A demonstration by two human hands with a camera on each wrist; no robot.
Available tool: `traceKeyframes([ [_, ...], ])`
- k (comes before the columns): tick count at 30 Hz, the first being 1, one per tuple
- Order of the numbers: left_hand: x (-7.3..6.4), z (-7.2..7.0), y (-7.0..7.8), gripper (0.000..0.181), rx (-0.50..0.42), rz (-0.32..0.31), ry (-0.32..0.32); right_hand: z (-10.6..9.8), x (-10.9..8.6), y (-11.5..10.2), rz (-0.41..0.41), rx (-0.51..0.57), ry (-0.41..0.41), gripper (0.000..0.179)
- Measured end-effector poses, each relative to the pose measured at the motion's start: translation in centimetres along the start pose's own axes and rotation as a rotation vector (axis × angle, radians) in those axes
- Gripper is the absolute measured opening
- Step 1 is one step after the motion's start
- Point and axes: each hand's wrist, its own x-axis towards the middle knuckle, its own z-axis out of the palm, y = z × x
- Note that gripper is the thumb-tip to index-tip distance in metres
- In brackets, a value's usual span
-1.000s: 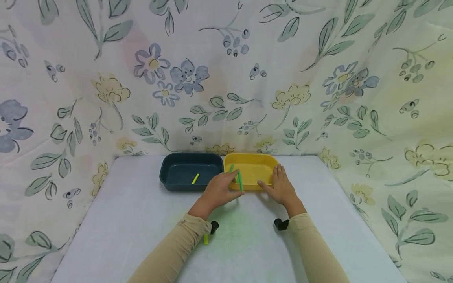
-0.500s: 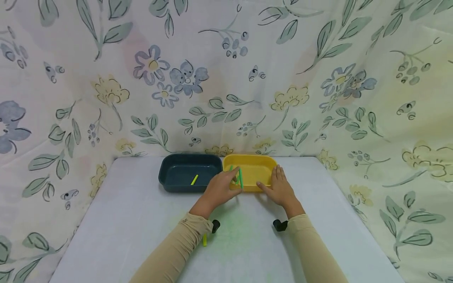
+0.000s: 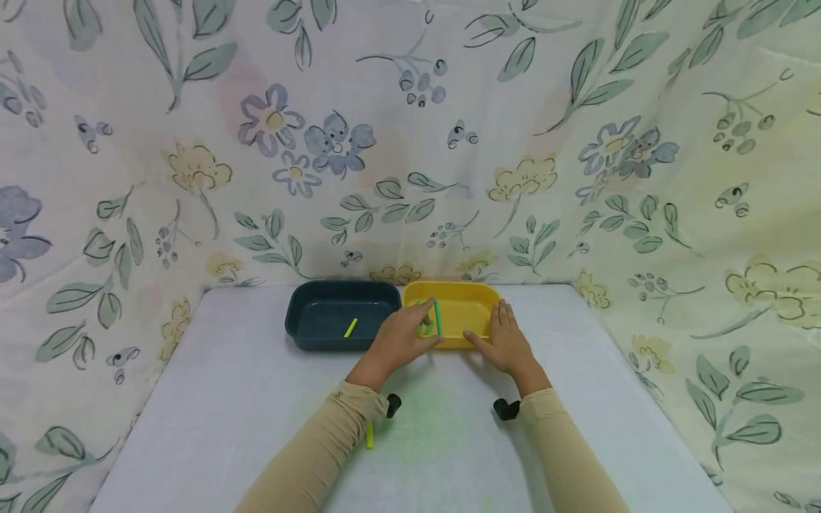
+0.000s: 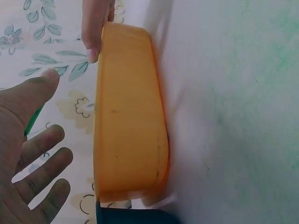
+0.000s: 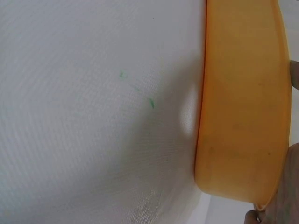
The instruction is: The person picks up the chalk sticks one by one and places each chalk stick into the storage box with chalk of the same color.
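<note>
L hand (image 3: 399,339) pinches green chalk (image 3: 439,318) o/ yellow tray (image 3: 455,343), R hand (image 3: 507,343) straight-fingered vs rim; other greens (image 3: 428,328) in, yellow chalk (image 3: 369,436) nr L sleeve (image 3: 308,456) left out.

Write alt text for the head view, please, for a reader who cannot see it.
The left hand pinches a green stick at a yellow tray; the right hand touches the tray's right end. To the left, a dark tray holds a yellow stick, and another yellow stick lies on the table beside the left sleeve.
</note>
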Motion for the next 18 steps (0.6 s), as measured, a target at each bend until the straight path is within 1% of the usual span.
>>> traceKeyframes([
  [5,0.30,0.16,0.20,0.080,0.010,-0.012,0.005,-0.20,-0.16,-0.22,0.004,0.001,-0.005,0.118],
  [10,0.50,0.42,0.16,0.081,-0.016,-0.028,-0.006,-0.11,-0.17,-0.17,0.007,0.004,-0.009,0.119],
  [18,0.99,0.38,0.48,0.081,-0.033,-0.031,-0.011,-0.03,-0.05,0.00,0.014,0.001,-0.012,0.120],
])
